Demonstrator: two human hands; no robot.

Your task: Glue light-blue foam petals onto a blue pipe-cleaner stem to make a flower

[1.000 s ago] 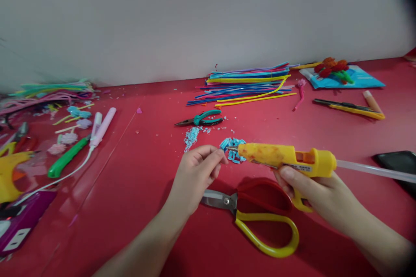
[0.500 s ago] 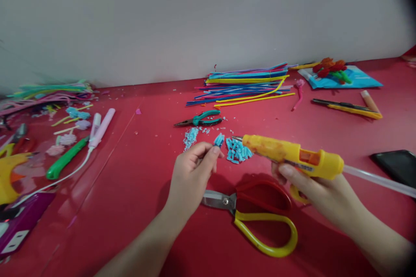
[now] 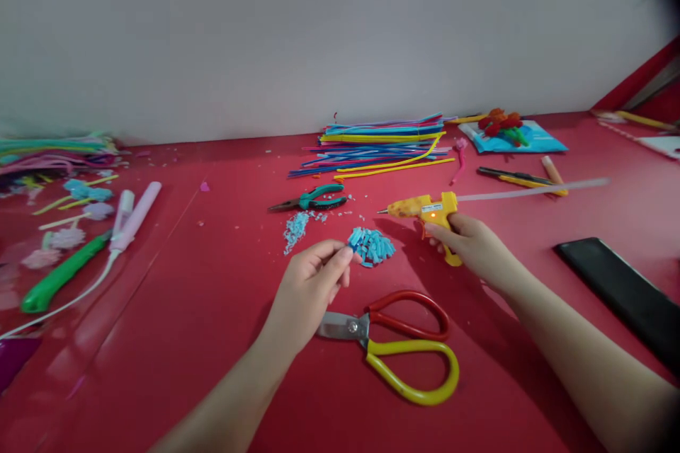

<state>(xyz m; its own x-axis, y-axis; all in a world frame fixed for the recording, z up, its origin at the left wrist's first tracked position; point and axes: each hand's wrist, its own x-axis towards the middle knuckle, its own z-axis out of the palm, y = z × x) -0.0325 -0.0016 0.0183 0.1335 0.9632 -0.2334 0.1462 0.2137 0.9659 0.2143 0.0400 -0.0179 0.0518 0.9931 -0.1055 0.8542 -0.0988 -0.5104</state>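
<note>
**Left hand [image 3: 313,276] pinches a small blue piece [image 3: 352,250]; right hand [image 3: 470,244] grips a yellow glue gun [image 3: 419,207]**

The left forearm comes in from the lower left, the back of the hand turned up. Thumb and index finger are pressed together on the blue piece, of which only a dark bit shows at their tips; the other fingers curl in beneath. The pinch overlaps the near left edge of a heap of cut blue pieces [image 3: 376,248] on the red table [image 3: 175,368], so whether it touches the heap cannot be told.

The right arm stretches in from the lower right, the hand wrapped around the glue gun's handle. The gun's metal tip points left, just beyond the heap, and an orange light glows on its side. Whether the gun rests on the table or hangs above it is unclear.

As for containers, the glue gun carries a long pale glue stick [image 3: 531,191], which juts from its rear toward the right. Farther back lies a blue packet [image 3: 547,141] with orange and red fuzzy flowers [image 3: 499,124] on top; its inside is hidden.

Scissors [image 3: 362,328] lie nearer the person, blades partly behind the left hand. Green-handled pliers [image 3: 311,199] sit beyond the heap, beside pale blue fluff [image 3: 296,228].
</note>
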